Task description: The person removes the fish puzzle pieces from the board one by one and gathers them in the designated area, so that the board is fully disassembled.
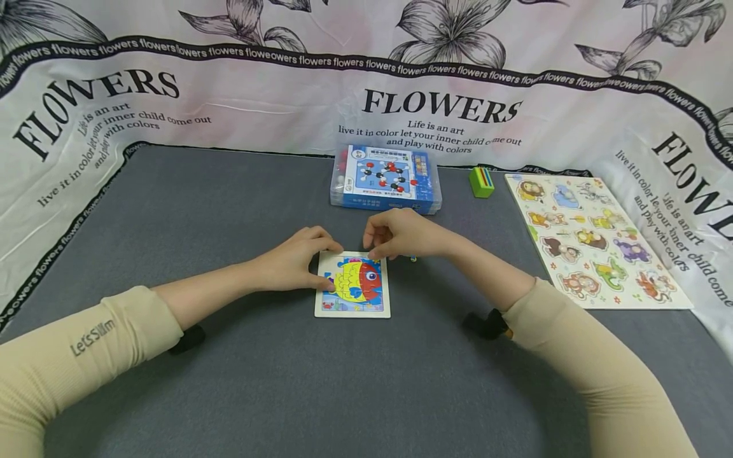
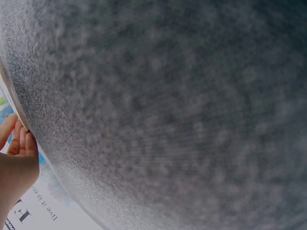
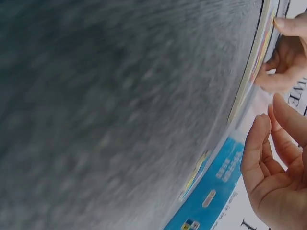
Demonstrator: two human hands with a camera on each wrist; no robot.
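A small fish jigsaw puzzle (image 1: 356,284) lies in a pale frame on the grey table, its fish yellow with a red head. My left hand (image 1: 294,259) holds it at the left side, thumb on the left edge and index finger at the upper left corner. Bent over the upper right corner is my right hand (image 1: 408,233), with the thumb tip right at the puzzle. In the right wrist view the right hand's (image 3: 276,177) fingers are loosely bent, apart from the thumb, with nothing visible between them. A small colourful piece (image 3: 194,175) lies on the table beneath it.
Behind the hands stands a clear and blue box (image 1: 385,179) with a molecule picture. A green block (image 1: 481,182) with coloured stripes is to its right. Farther right lies a large animal puzzle board (image 1: 595,240). A flower-printed cloth (image 1: 275,108) hangs along the back.
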